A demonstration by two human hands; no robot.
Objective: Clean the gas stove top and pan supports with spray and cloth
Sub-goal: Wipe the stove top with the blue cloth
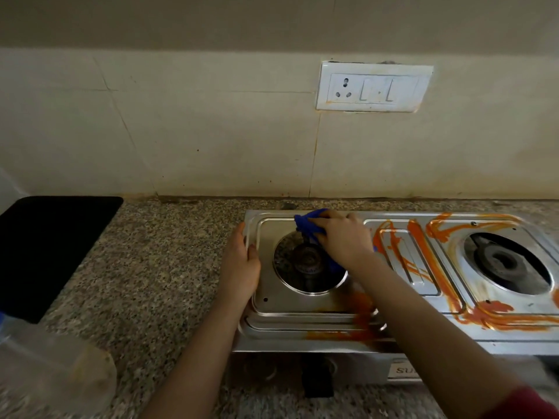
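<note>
Fingers of the right hand clench the cloth at one o'clock of the burner; the left hand grips the stove at nine. Best to wipe firmly toward the orange smears at three.

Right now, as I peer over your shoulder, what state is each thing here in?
stove top, left part mostly clean, middle and right smeared orange.
left burner, unlit, no pan support.
right burner, unlit, no pan support.
blue cloth, bunched beside the left burner.
right hand, grips the blue cloth.
left hand, holds the stove top's left edge.
wall socket, nothing plugged in.
</note>
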